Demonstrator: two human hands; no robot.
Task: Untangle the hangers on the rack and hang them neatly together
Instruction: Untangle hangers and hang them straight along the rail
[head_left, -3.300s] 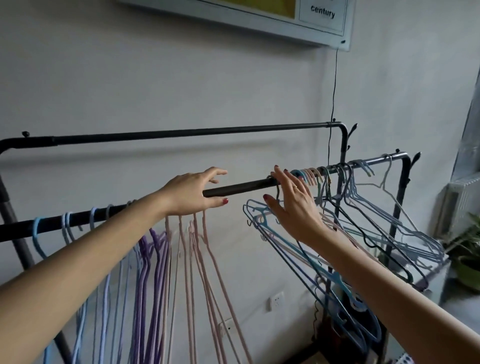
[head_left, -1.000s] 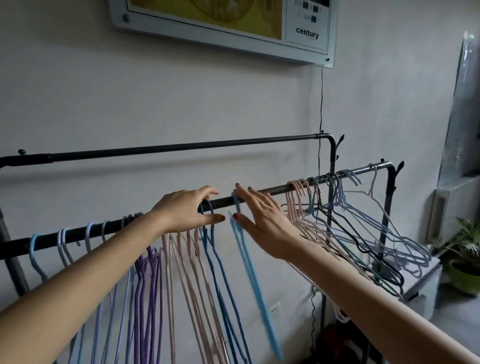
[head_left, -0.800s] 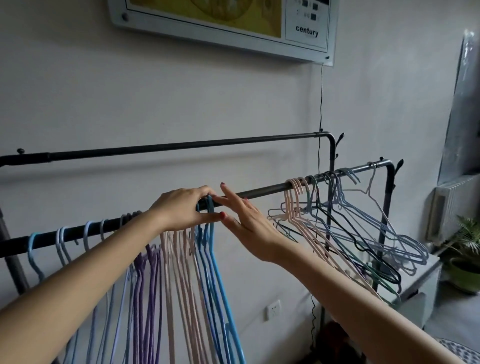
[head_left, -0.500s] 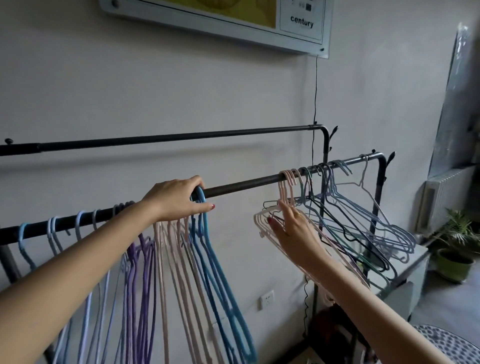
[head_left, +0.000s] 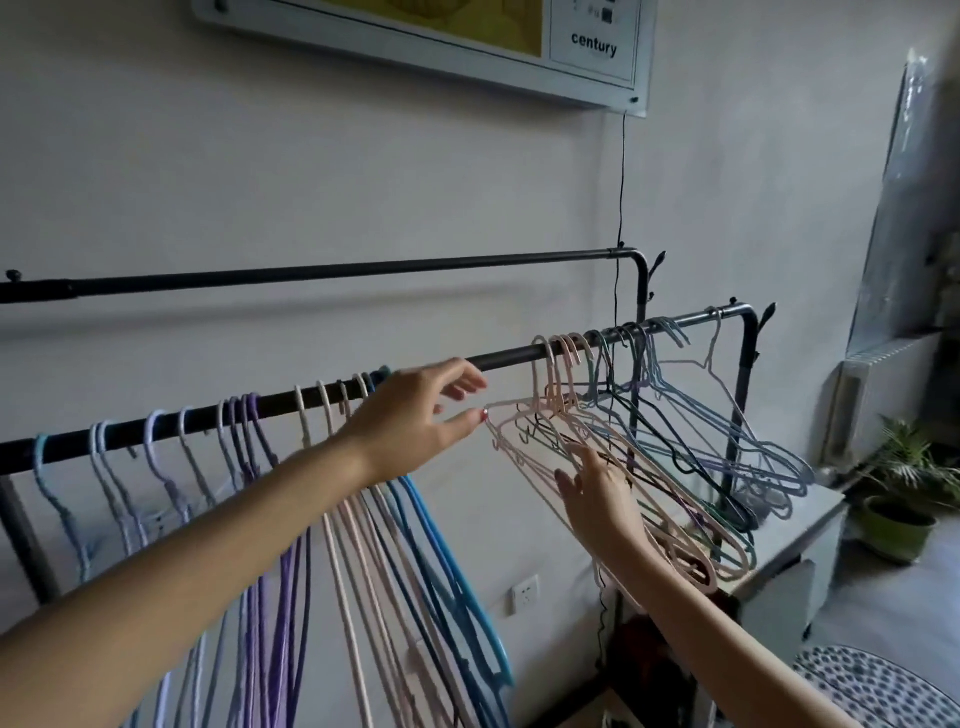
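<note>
the left hand (head_left: 415, 421) has let go of the rail (head_left: 509, 358) and reaches right, fingers loose, holding nothing. the right hand (head_left: 597, 488) has slid under the tangled pink hangers (head_left: 540, 441), fingers spread, lifting them. the blue hangers (head_left: 447, 561) now hang sorted at left, so pink looks next.

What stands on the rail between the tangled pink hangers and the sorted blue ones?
Nothing visible: the rail is bare between the pink hangers and the blue hangers. Only the left hand reaches across in front of that gap.
</note>
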